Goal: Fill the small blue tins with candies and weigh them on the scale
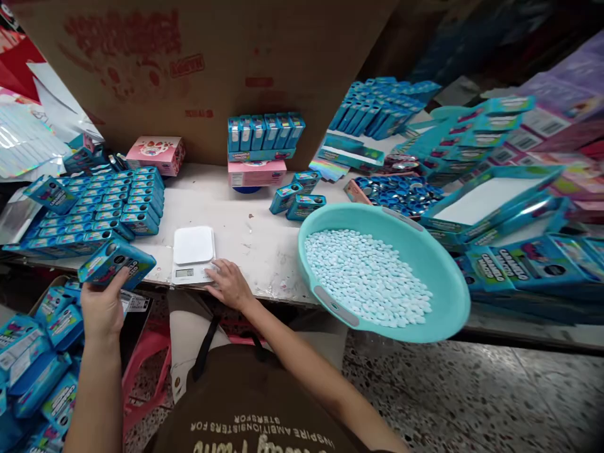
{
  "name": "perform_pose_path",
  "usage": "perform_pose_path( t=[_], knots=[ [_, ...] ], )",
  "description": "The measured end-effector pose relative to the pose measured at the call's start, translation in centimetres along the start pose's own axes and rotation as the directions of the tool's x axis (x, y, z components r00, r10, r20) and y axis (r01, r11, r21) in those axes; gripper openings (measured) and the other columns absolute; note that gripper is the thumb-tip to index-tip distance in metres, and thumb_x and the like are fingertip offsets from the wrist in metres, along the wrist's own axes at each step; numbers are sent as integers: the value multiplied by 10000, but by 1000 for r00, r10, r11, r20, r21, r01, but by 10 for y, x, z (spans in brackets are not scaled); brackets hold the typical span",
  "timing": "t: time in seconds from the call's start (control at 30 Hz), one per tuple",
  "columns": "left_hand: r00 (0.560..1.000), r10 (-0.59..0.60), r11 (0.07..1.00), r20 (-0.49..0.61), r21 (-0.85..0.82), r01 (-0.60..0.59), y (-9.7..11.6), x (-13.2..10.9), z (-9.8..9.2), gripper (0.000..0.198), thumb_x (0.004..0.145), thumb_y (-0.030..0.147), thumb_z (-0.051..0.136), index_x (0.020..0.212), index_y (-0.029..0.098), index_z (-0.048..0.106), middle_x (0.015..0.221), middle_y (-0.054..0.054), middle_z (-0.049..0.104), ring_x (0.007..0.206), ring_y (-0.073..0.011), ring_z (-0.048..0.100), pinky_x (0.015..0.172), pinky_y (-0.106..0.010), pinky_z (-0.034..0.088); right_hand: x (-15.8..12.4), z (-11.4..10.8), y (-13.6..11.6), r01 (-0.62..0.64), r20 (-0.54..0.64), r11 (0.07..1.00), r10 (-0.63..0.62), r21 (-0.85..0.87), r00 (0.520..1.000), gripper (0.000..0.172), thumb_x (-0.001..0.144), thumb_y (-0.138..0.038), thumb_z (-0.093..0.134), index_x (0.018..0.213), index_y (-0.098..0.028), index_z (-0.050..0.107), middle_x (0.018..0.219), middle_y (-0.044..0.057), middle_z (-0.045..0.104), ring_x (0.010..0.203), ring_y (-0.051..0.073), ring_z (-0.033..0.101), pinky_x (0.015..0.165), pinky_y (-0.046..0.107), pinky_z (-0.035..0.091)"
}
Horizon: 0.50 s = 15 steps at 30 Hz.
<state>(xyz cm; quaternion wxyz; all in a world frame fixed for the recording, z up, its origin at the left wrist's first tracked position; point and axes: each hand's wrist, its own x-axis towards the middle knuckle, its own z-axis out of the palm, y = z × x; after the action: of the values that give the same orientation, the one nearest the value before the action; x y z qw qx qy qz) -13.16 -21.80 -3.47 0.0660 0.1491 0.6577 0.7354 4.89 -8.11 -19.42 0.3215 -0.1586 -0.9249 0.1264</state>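
Note:
My left hand grips a blue candy box in front of the table's left edge, thumb across its face. My right hand rests at the front right corner of a white digital scale, its fingers stretched out over the button panel. The scale's pan is bare and the small display appears to read zero. Rows of blue candy boxes stand on the table beyond my left hand. To the right, a turquoise basin holds many pale blue candies.
Three small blue boxes stand behind the basin. More sit on a pink box against a large cardboard carton. A tray of shiny blue lids and display boxes lie right. Blue packs fill the lower left.

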Motion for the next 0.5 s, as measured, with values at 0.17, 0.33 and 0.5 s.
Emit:
perform_pose_path(
  t=[0.17, 0.33, 0.5],
  knots=[
    [987, -75, 997, 142, 25, 72, -43, 15, 21, 514, 450, 268, 852, 906, 157, 642, 930, -44, 703, 883, -195, 660, 933, -408, 498, -7, 1, 0, -77, -60, 997, 77, 5, 995, 415, 861, -389, 559, 1192, -139, 571, 1216, 158, 528, 1169, 281, 427, 982, 445, 404],
    [931, -131, 991, 340, 84, 108, -84, 36, 61, 556, 455, 330, 851, 921, 146, 610, 935, -63, 696, 867, -198, 650, 854, -377, 516, -14, 0, 1, -118, -88, 993, 118, 3, 989, 391, 862, -362, 562, 1185, -141, 564, 1183, 152, 546, 1129, 268, 465, 968, 448, 431],
    [867, -115, 987, 486, 151, 46, -105, 45, 82, 524, 493, 379, 835, 904, 150, 605, 928, -65, 690, 861, -200, 638, 825, -361, 516, -15, 1, 2, -112, -117, 994, 109, -17, 987, 353, 857, -342, 575, 1138, -128, 578, 1144, 150, 565, 1108, 261, 483, 958, 426, 449]
  ],
)
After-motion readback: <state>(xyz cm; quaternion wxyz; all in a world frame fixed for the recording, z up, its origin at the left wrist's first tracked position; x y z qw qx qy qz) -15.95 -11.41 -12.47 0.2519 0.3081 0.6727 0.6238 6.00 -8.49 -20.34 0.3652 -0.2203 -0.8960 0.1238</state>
